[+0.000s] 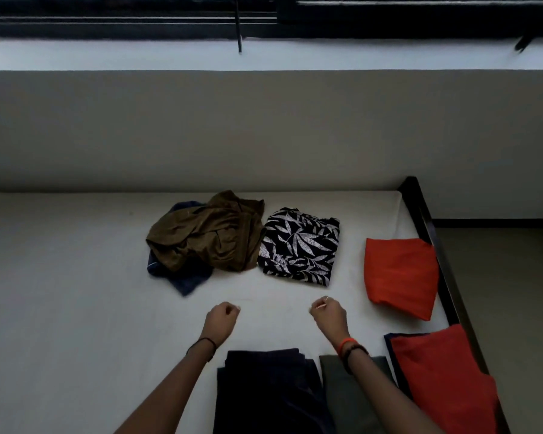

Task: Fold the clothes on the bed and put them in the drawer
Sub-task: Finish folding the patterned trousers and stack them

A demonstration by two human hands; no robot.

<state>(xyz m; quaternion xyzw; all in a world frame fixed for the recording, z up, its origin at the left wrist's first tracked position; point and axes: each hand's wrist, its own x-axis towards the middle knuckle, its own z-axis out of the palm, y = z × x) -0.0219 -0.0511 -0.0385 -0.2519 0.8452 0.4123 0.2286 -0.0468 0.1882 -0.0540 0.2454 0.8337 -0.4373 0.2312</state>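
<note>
Clothes lie spread over the bed (pixel 60 277), on its white sheet. Nearest, a folded dark navy garment (pixel 267 393) is cut off by the lower edge of the view. Just beside it on the right, a folded olive-grey garment (pixel 336 386) is partly hidden under the right forearm. Further right, a folded red garment (pixel 445 380) sits on a dark blue piece (pixel 388 343), of which only a strip shows; both run out of view at the bottom.

Beyond these, a second folded red garment (pixel 400 275) lies near the dark bed frame (pixel 433 239). A folded leaf-print garment (pixel 300 245) lies mid-bed. It touches a crumpled brown garment (pixel 207 234), which covers most of a navy garment (pixel 185 281). A plain wall (pixel 264 130) rises behind the bed, with dark window bars (pixel 264 17) above it.

The left hand (pixel 221 319) and right hand (pixel 328 314) are over bare sheet between the near stacks and the far clothes, well apart from each other. Each grip is closed: the fingers curl into a loose fist with nothing in it. Whether they touch the sheet, I cannot tell. A black band (pixel 201 344) circles the left wrist and an orange band (pixel 347 343) the right.
</note>
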